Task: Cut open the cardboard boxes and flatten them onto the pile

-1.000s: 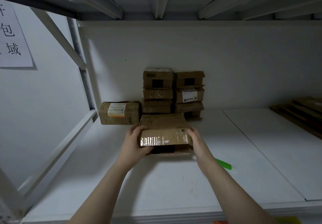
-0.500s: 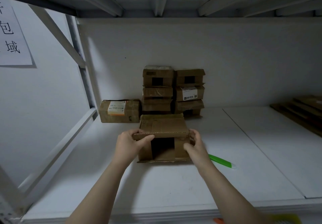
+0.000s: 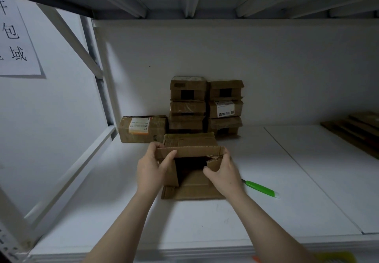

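Note:
A brown cardboard box [image 3: 193, 188] lies on the white shelf [image 3: 205, 221] in front of me, its near end open and its flaps spread. My left hand [image 3: 152, 169] grips the left end of the raised top flap, thumb over its edge. My right hand [image 3: 224, 172] holds the right side flap, fingers curled round it. A green-handled cutter [image 3: 261, 187] lies on the shelf just right of my right wrist, held by neither hand. Flattened cardboard [image 3: 356, 127] is piled at the far right.
Two stacks of closed boxes [image 3: 206, 107] stand against the back wall, and a single box with an orange-edged label [image 3: 142, 128] sits to their left. White rack posts and a diagonal brace [image 3: 67, 37] close the left side. A paper sign [image 3: 14, 39] hangs there.
The taped front flap has been lifted and the box's near end opened. Both hands went from pressing the closed end to holding the top and side flaps apart.

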